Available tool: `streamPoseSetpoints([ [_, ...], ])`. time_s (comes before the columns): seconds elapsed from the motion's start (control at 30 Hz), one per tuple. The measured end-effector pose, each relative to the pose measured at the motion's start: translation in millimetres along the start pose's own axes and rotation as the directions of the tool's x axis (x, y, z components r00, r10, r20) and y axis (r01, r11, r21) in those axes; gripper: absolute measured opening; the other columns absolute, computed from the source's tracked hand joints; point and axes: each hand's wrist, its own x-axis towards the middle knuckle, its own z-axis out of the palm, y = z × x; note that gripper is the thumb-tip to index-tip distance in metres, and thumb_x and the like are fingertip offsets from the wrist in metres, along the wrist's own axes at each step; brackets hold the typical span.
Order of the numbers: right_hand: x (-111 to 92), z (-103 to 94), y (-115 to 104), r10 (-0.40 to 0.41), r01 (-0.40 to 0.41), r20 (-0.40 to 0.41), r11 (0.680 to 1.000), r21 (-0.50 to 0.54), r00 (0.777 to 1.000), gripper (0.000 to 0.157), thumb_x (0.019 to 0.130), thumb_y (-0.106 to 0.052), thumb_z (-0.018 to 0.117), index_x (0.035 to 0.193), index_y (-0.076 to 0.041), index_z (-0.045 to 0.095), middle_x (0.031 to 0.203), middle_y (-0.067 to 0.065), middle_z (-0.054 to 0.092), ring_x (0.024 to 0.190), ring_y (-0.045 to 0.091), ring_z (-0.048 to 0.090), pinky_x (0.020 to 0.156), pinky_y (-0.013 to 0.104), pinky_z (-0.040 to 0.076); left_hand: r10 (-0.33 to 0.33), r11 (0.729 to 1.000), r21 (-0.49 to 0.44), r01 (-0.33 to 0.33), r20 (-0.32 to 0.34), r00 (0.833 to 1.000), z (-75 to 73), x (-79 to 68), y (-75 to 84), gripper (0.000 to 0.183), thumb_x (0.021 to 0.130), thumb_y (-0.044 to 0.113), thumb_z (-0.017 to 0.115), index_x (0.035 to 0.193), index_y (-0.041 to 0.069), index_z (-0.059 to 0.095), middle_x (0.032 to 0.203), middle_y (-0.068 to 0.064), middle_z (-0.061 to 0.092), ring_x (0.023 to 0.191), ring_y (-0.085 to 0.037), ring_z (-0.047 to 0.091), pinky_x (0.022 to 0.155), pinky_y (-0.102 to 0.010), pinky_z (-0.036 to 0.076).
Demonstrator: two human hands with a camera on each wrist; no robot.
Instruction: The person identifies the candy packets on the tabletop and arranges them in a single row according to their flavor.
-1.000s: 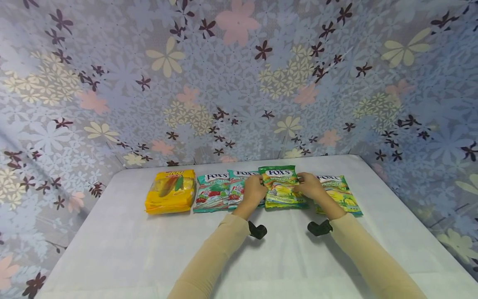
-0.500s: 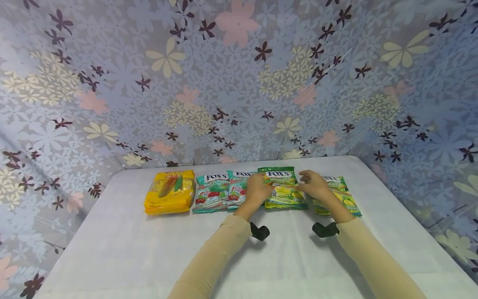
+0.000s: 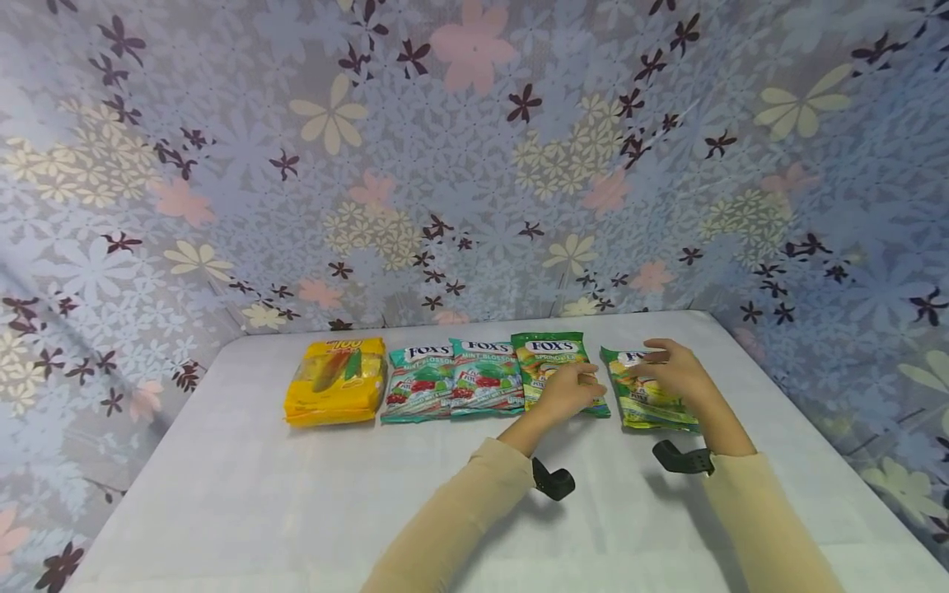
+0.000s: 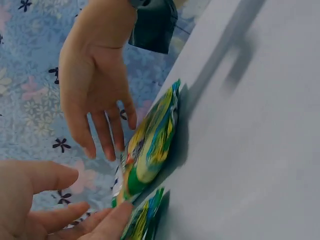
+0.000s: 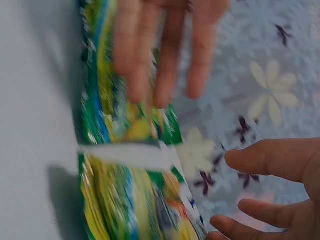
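My left hand (image 3: pixel 569 394) is in front of a green-and-yellow Fox's candy bag (image 3: pixel 535 371), fingers loosely bent with nothing held; it hides part of that bag. Over a second bag of the same kind (image 3: pixel 643 405), farther right, is my right hand (image 3: pixel 678 372). Its thumb and fingers are spread apart. In the right wrist view the right hand (image 5: pixel 280 200) stands beside that second bag (image 5: pixel 135 200); whether a fingertip touches it cannot be made out. The left wrist view has the left hand (image 4: pixel 50 205) with thumb and fingers parted, near the same second bag (image 4: pixel 152 142).
Two teal Fox's Mint Blossom bags, one left (image 3: pixel 419 385) and one right (image 3: pixel 485 380), lie side by side left of my hands. A yellow package (image 3: pixel 337 383) ends the row at the left. All lie on a white-covered table (image 3: pixel 296 494) before a floral cloth (image 3: pixel 474 206).
My right hand has let go of the left green-and-yellow bag and moved right. The rightmost bag has shifted a little left. My left hand has moved right, uncovering the mint bag.
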Motion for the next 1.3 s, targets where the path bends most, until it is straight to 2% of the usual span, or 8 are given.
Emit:
streamPoseSetpoints([
  [0.2, -5.9, -29.0, 26.4, 0.127, -0.127, 0.005, 0.990, 0.060, 0.992, 0.091, 0.091, -0.038, 0.064, 0.150, 0.007, 0.012, 0.146, 0.040, 0.021, 0.129, 0.056, 0.027, 0.100, 0.066, 0.031, -0.132, 0.981, -0.147, 0.127, -0.024, 0.991, 24.1, 9.3, 0.9, 0.035, 0.096, 0.006, 0.054, 0.129, -0.007, 0.056, 0.101, -0.019, 0.067, 0.094, -0.030, 0.067, 0.078, -0.030, 0.056],
  [0.47, -5.5, -44.0, 41.4, 0.263, -0.275, 0.110, 0.954, 0.117, 0.959, 0.087, 0.097, -0.032, 0.054, 0.147, 0.013, -0.001, 0.144, 0.044, 0.011, 0.134, 0.055, 0.019, 0.105, 0.061, 0.031, -0.287, 0.918, -0.313, 0.244, -0.096, 0.953, 42.9, 16.3, 0.5, 0.029, 0.094, 0.003, 0.055, 0.121, -0.007, 0.061, 0.094, -0.013, 0.063, 0.092, -0.029, 0.064, 0.082, -0.039, 0.055],
  [0.63, -4.3, -43.2, 44.7, 0.267, -0.280, 0.116, 0.953, 0.119, 0.957, 0.085, 0.097, -0.031, 0.053, 0.145, 0.018, 0.001, 0.139, 0.043, 0.021, 0.127, 0.052, 0.030, 0.101, 0.058, 0.038, -0.296, 0.905, -0.351, 0.239, -0.117, 0.948, 45.1, 12.2, 3.4, 0.029, 0.093, -0.001, 0.054, 0.121, -0.007, 0.061, 0.091, -0.013, 0.063, 0.084, -0.023, 0.062, 0.082, -0.040, 0.056],
  [0.73, -2.7, -42.8, 49.6, 0.265, -0.283, 0.128, 0.947, 0.154, 0.956, 0.068, 0.096, -0.026, 0.054, 0.139, 0.020, 0.028, 0.114, 0.032, 0.044, 0.100, 0.038, 0.048, 0.086, 0.047, 0.050, -0.276, 0.924, -0.309, 0.226, -0.131, 0.952, 43.9, 9.1, 4.8, 0.030, 0.092, -0.001, 0.053, 0.120, -0.007, 0.062, 0.089, -0.011, 0.062, 0.073, -0.018, 0.058, 0.075, -0.037, 0.057],
  [0.87, -0.4, -42.3, 57.4, 0.262, -0.293, 0.155, 0.928, 0.231, 0.953, 0.031, 0.093, -0.016, 0.055, 0.108, 0.011, 0.054, 0.085, 0.006, 0.049, 0.076, 0.017, 0.048, 0.070, 0.034, 0.050, -0.206, 0.972, -0.152, 0.180, -0.178, 0.962, 40.7, 5.9, 5.9, 0.023, 0.091, 0.003, 0.055, 0.107, -0.007, 0.068, 0.082, -0.008, 0.062, 0.056, -0.012, 0.047, 0.053, -0.024, 0.047],
  [0.97, -0.5, -41.3, 58.5, 0.244, -0.282, 0.172, 0.927, 0.249, 0.954, 0.043, 0.090, -0.011, 0.056, 0.125, 0.014, 0.048, 0.085, 0.004, 0.050, 0.080, 0.016, 0.051, 0.076, 0.034, 0.052, -0.191, 0.980, -0.104, 0.172, -0.206, 0.960, 37.5, 3.9, 6.4, 0.021, 0.092, 0.007, 0.057, 0.101, -0.005, 0.070, 0.083, -0.005, 0.063, 0.057, -0.012, 0.050, 0.051, -0.023, 0.045],
  [1.1, -3.6, -39.6, 53.3, 0.210, -0.257, 0.194, 0.932, 0.257, 0.958, 0.073, 0.091, -0.012, 0.056, 0.146, 0.014, 0.015, 0.108, 0.014, 0.050, 0.093, 0.019, 0.052, 0.085, 0.040, 0.050, -0.222, 0.969, -0.158, 0.191, -0.211, 0.952, 33.1, 1.1, 6.4, 0.022, 0.093, 0.008, 0.059, 0.108, -0.004, 0.070, 0.092, -0.007, 0.065, 0.073, -0.018, 0.062, 0.065, -0.034, 0.057],
  [1.3, -9.4, -36.2, 40.4, 0.118, -0.202, 0.270, 0.929, 0.310, 0.955, 0.080, 0.094, -0.017, 0.058, 0.151, 0.004, 0.006, 0.118, 0.014, 0.053, 0.096, 0.017, 0.060, 0.084, 0.038, 0.052, -0.210, 0.970, -0.172, 0.175, -0.213, 0.954, 18.0, -3.5, -0.1, 0.028, 0.094, 0.010, 0.061, 0.119, 0.000, 0.066, 0.100, -0.006, 0.066, 0.073, -0.017, 0.063, 0.066, -0.039, 0.058],
])
